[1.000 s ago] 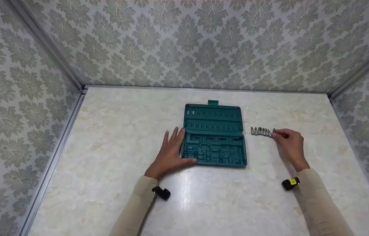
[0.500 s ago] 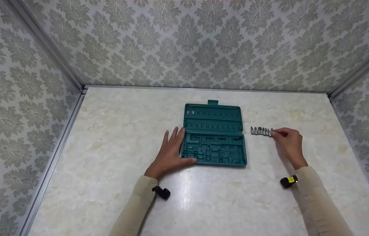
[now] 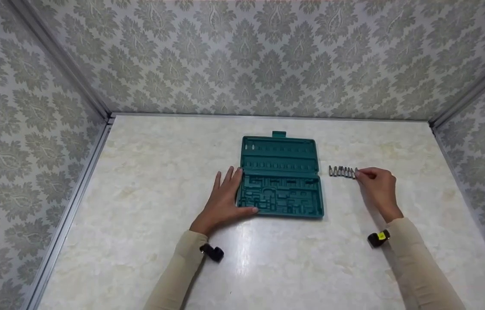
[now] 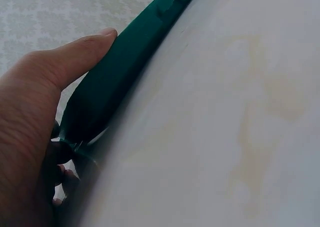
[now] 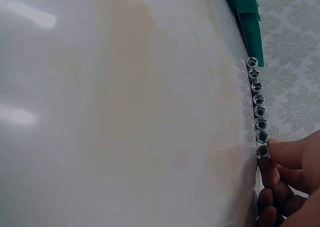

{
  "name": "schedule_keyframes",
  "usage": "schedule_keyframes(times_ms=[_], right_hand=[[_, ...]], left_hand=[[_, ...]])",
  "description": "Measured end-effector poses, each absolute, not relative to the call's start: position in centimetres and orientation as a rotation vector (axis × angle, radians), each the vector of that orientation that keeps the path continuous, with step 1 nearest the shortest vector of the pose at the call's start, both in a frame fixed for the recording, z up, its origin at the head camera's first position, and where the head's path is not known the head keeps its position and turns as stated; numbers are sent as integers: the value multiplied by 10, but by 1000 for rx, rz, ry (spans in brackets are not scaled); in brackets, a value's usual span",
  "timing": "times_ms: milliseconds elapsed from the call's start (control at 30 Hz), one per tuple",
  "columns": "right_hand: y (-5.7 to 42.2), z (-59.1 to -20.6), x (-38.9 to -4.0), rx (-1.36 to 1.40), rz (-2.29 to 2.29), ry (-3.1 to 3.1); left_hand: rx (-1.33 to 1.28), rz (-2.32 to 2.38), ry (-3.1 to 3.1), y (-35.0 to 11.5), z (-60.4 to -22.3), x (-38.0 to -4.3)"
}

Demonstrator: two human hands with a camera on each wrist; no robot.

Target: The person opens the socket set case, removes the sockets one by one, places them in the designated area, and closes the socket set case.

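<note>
An opened green plastic socket-set case [image 3: 279,156] lies flat on the table, with moulded slots in both halves. My left hand [image 3: 224,202] rests against its left side, fingers spread and straight; the thumb lies over the front rim [image 4: 115,67]. To the right of the case stretches a row of several small silvery bit sockets [image 3: 341,172], side by side. The right hand [image 3: 381,189] pinches the end bit socket [image 5: 263,151] between thumb and fingers, right beside its neighbour. Square holes in the sockets' ends face the right wrist camera.
The light marbled table [image 3: 147,172] is bordered by patterned wall panels [image 3: 251,56] at the back and both sides. A latch tab [image 3: 279,134] sticks out from the lid's far edge. Black wrist cameras [image 3: 212,252] are worn on both arms.
My right hand has shifted slightly left, bringing the end bit socket closer to the row and more in line with it. The left hand and case stay put.
</note>
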State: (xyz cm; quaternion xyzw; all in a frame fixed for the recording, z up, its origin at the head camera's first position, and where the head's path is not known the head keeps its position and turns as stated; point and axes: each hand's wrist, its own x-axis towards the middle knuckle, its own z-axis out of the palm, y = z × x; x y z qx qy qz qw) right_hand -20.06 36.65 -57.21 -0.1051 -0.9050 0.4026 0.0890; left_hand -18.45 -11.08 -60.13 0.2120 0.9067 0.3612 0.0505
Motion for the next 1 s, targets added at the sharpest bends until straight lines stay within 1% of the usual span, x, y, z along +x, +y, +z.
schedule_keyframes(times_ms=[267, 433, 567, 800, 1000], right_hand=[[361, -566, -200, -338, 1227, -2667], [350, -558, -205, -290, 1229, -2655], [337, -554, -210, -212, 1240, -2646], [313, -549, -223, 21, 1270, -2640], [289, -551, -237, 121, 1285, -2670]], left_hand=[[642, 1087, 2769, -110, -602, -183], [620, 1107, 2759, -111, -599, -182], [613, 1104, 2756, -112, -599, -182], [604, 1106, 2752, -111, -599, -184], [608, 1103, 2753, -110, -601, -182]])
